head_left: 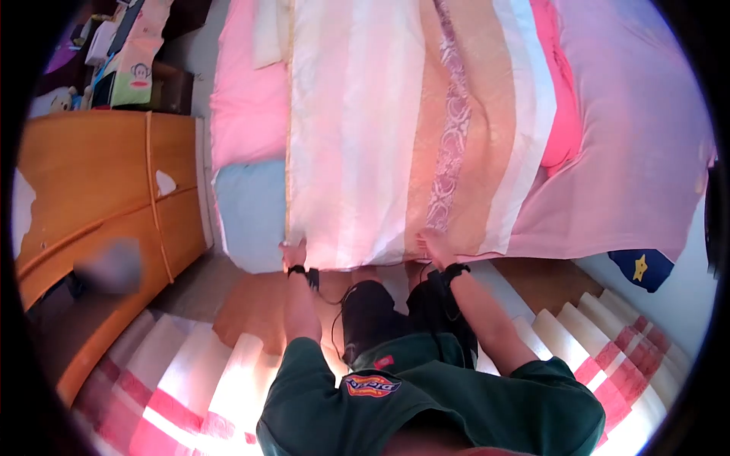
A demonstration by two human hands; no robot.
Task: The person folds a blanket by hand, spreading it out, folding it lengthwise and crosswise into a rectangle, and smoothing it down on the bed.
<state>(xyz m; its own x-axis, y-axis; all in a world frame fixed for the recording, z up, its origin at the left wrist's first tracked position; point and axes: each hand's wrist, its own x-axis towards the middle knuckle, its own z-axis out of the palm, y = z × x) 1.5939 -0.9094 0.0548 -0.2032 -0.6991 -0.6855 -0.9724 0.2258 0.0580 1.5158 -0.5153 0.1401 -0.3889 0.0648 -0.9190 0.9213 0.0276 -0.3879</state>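
Your left hand (294, 256) is at the near left corner of the striped quilt (353, 137), your right hand (435, 248) at its near edge; I cannot tell whether they pinch it. The quilt lies between blue bedding (251, 216) and purple sheet (631, 144). Wooden cabinet (91, 163) stands leftward, curtain (179, 361) near you.

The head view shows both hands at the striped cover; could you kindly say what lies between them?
In the head view, a bare stretch of striped cover lies between the left hand and the right hand.
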